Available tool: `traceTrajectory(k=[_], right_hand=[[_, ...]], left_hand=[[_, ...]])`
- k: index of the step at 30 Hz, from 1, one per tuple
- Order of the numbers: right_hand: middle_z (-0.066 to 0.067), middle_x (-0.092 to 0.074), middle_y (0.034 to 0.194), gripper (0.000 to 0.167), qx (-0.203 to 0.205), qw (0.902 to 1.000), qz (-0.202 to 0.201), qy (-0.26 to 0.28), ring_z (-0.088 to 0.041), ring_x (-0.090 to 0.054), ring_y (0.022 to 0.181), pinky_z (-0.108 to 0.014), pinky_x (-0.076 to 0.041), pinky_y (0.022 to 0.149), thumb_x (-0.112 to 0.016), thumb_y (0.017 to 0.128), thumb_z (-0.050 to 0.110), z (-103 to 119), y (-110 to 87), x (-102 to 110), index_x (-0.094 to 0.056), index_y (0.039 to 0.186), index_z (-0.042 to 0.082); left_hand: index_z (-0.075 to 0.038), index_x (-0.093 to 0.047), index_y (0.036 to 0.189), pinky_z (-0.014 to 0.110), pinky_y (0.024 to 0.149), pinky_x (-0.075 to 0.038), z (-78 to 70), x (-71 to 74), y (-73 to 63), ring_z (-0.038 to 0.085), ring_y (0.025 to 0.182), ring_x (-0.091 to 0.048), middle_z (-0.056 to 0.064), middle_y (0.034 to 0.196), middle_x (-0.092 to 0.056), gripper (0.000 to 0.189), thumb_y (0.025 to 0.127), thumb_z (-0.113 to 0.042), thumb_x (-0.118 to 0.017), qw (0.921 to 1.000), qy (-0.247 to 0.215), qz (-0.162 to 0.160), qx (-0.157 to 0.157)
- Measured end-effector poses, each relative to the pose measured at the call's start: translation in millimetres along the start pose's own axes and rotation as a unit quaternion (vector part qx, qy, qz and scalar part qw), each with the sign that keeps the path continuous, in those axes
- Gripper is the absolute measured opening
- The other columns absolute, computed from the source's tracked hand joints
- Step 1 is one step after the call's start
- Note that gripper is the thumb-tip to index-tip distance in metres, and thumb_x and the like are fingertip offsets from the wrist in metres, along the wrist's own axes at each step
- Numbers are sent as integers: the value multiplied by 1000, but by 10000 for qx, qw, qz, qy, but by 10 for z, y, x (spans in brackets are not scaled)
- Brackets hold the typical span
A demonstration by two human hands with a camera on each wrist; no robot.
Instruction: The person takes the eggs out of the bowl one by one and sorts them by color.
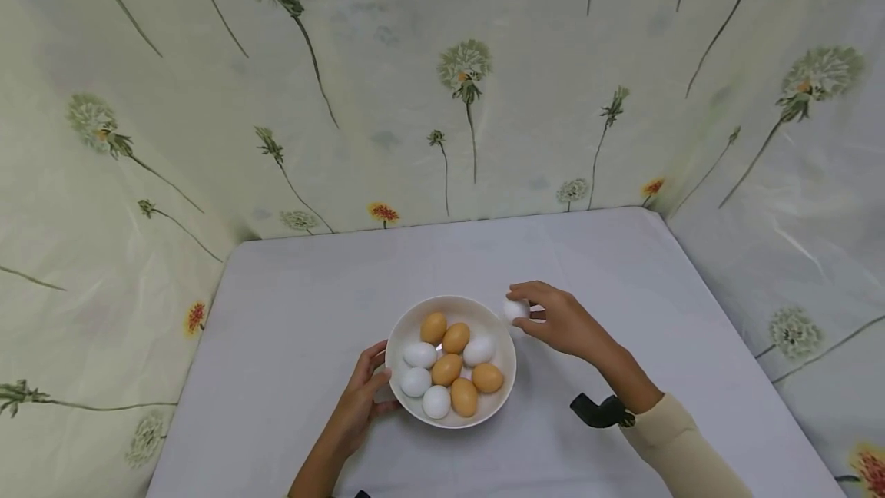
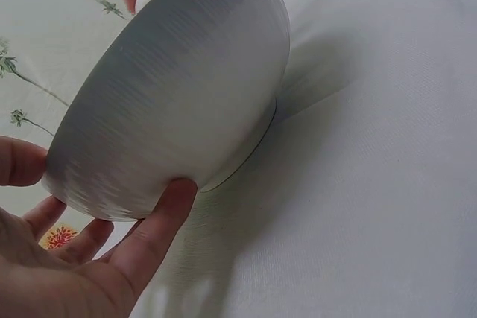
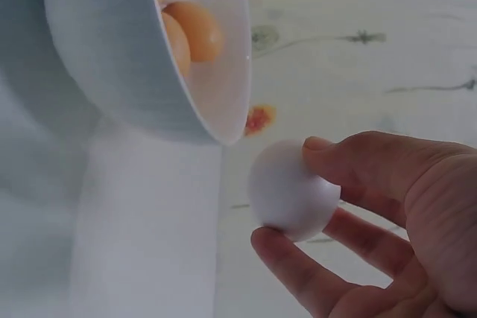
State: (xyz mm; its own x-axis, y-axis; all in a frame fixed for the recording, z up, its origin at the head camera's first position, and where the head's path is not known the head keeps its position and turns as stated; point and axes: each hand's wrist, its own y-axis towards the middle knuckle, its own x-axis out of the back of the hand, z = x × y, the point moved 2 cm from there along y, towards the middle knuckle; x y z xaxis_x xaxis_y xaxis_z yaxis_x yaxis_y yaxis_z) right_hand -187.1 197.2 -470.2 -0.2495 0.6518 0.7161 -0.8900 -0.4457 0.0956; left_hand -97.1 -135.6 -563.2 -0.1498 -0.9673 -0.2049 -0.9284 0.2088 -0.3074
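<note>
A white bowl [image 1: 452,419] rests on the table, with several brown eggs [image 1: 446,369] and several white eggs [image 1: 419,354] inside. My left hand [image 1: 362,390] holds the bowl's left side; in the left wrist view its thumb and fingers [image 2: 160,217] touch the rim and outer wall. Just beyond the bowl's right rim, my right hand [image 1: 563,321] pinches one white egg [image 3: 291,190] between thumb and fingertips. That egg is in the air, apart from the bowl. From the left wrist, the bowl's wall hides its contents.
A white cloth [image 1: 311,298] covers the table. Behind it and along both sides hangs a curtain printed with dandelions [image 1: 387,98]. A black strap end [image 1: 598,411] sticks out by my right wrist, next to a beige sleeve [image 1: 681,444].
</note>
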Motion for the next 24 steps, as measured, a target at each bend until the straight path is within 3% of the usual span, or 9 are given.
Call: traceTrajectory(k=[7,15,24], right_hand=[[-20,-60,135,45,-325,9995,-25,-26,-37,-65,114,-35,-59,86,-77,85,4,-283,-78,75,-63,128,0],[-22,-62,131,44,-524,9980,-5,-360,-39,-63,113,-41,-58,88,-77,83,0,-621,-129,22,-64,125,-1],[-20,-59,139,40,-699,9949,380,-621,-40,-59,123,-44,-56,93,-74,86,1,-886,-144,-53,-65,125,2]], left_hand=[[-18,-26,154,49,89,-57,-9,21,15,42,139,-39,18,161,-23,56,104,-24,-49,10000,-16,15,19],[-18,-27,154,48,89,-57,3,23,4,40,138,-41,18,161,-25,56,104,-23,-50,9999,-40,-52,87],[-19,-27,154,48,89,-57,12,22,20,37,137,-42,17,161,-25,56,103,-25,-50,10000,-5,6,95]])
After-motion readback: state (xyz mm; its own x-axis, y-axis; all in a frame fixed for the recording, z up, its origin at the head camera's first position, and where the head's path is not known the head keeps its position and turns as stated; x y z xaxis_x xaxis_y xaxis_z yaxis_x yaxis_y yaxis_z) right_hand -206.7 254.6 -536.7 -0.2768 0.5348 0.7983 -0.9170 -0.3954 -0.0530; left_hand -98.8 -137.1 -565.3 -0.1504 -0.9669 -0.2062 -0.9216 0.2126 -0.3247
